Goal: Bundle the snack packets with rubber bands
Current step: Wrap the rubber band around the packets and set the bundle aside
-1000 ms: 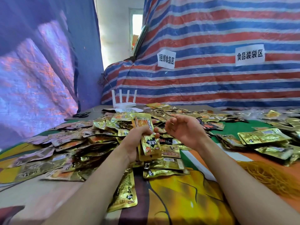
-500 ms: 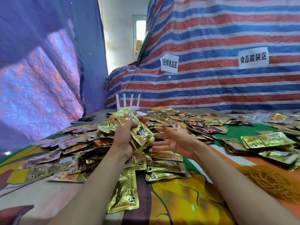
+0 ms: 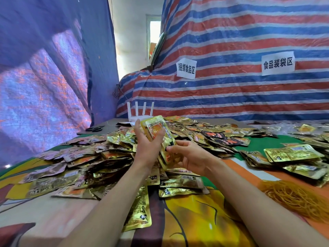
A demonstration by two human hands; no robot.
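In the middle of the frame the left hand [image 3: 147, 148] is raised above the bench [image 3: 195, 220], thumb and fingers clamped round a stack of snack packets [image 3: 156, 129]. The stack is gold foil with an orange picture on the front one, and it stands nearly upright, tilted a little to the left. Just to its right and lower, the right hand [image 3: 190, 157] curls its thumb and fingers about the bottom end of the same stack, so both hands hold it.

Beneath them a loose heap of packets [image 3: 106, 154] spreads over the bright printed cloth, from the left edge to the far side. More packets lie in low stacks [image 3: 292, 154] at the right. A tangle of yellow rubber bands [image 3: 293, 198] sits at the lower right, well apart from both hands.

At the back stand a white router [image 3: 139, 113] with four aerials and, to its left, black scissors [image 3: 94, 128]. A striped tarp [image 3: 231, 41] with two paper signs [image 3: 186, 68] fills the upper right; a blue tarp [image 3: 44, 68] hangs at the left.
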